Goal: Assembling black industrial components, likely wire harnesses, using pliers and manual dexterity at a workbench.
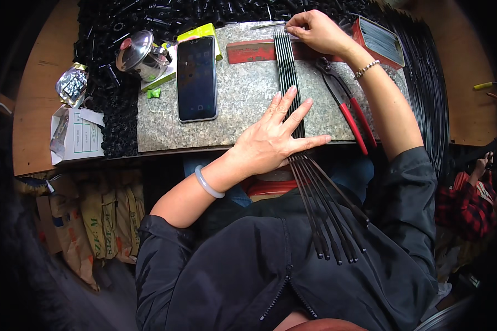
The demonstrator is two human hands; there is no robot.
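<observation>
A row of thin black rods [286,63] lies side by side on a grey speckled slab [240,99]. Their near ends, tipped with thicker black pieces, fan out over the slab's front edge toward my lap. My left hand [265,140] rests flat across the rods with its fingers spread. At the rods' far ends, my right hand [317,32] has thumb and forefinger pinched together; whatever is between them is too small to make out. Under the far part of the rods runs a worn red bar [248,52]. Red-handled pincers [348,105] lie beside the rods, below my right forearm.
An open box of thin grey pins [381,41] stands far right, near a long bundle of black rods [419,94]. Left are a phone [196,80], a lidded metal mug [143,55] and a white box [80,135]. Black parts [165,19] are heaped behind. A person in plaid [469,201] sits right.
</observation>
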